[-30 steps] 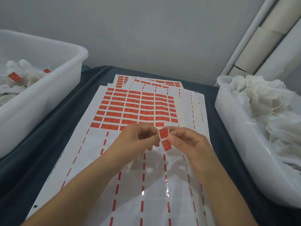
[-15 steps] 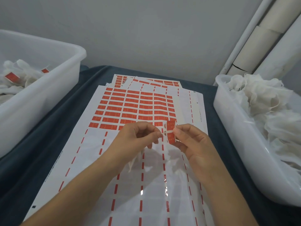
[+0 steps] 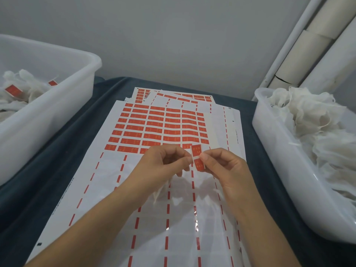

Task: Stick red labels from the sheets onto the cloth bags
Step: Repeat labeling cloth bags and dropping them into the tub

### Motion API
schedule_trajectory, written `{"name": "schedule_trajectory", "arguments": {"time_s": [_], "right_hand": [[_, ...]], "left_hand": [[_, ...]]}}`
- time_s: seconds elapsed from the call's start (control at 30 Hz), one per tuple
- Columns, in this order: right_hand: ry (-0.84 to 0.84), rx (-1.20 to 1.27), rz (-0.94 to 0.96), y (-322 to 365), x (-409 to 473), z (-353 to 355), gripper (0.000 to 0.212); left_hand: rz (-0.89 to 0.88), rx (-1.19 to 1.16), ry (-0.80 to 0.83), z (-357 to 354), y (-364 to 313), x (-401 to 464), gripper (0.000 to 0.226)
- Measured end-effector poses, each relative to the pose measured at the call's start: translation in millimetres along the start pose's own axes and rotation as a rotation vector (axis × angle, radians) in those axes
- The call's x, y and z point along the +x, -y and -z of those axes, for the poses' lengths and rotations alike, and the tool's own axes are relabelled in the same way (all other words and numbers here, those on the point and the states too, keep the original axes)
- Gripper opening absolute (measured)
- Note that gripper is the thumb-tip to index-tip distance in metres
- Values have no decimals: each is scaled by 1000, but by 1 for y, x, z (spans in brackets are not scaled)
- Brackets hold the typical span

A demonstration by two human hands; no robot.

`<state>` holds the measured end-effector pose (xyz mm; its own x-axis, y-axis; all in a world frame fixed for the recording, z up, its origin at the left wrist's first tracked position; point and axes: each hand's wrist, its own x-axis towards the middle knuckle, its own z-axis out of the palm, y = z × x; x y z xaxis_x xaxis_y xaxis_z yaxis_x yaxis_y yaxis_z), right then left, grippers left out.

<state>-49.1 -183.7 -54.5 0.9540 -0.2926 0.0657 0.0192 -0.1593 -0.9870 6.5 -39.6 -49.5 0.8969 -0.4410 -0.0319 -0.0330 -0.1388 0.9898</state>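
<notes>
Since 1 s ago the red label (image 3: 196,157) has turned upright btwn the hands, both lifted slightly toward frame centre. Left hand (image 3: 163,166) pinches cloth bag (image 3: 160,191) + label edge; right hand (image 3: 223,166) pinches label's right side, above label sheet (image 3: 163,128). Best: keep label flat, fold evenly over the cloth, press firmly w/ thumbs.

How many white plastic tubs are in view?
2: one tub at the left with labelled bags, one tub at the right with plain bags. Both are cut off by the frame.
</notes>
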Motion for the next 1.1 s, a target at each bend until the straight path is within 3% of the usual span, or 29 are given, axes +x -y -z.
{"name": "schedule_trajectory", "arguments": {"time_s": [0.53, 0.67, 0.77, 0.93, 1.1], "right_hand": [[0, -68, 99, -1, -1, -1, 19], [-86, 15, 84, 1, 5, 4, 37], [-191, 71, 48, 5, 9, 12, 35], [51, 45, -82, 2, 0, 1, 36], [98, 115, -124, 1, 2, 1, 30]], "left_hand": [[21, -40, -44, 0, 2, 1, 9], [53, -123, -78, 6, 2, 2, 12], [63, -176, -57, 10, 2, 2, 14], [70, -194, 10, 6, 1, 1, 13], [54, -133, 18, 4, 2, 0, 9]]}}
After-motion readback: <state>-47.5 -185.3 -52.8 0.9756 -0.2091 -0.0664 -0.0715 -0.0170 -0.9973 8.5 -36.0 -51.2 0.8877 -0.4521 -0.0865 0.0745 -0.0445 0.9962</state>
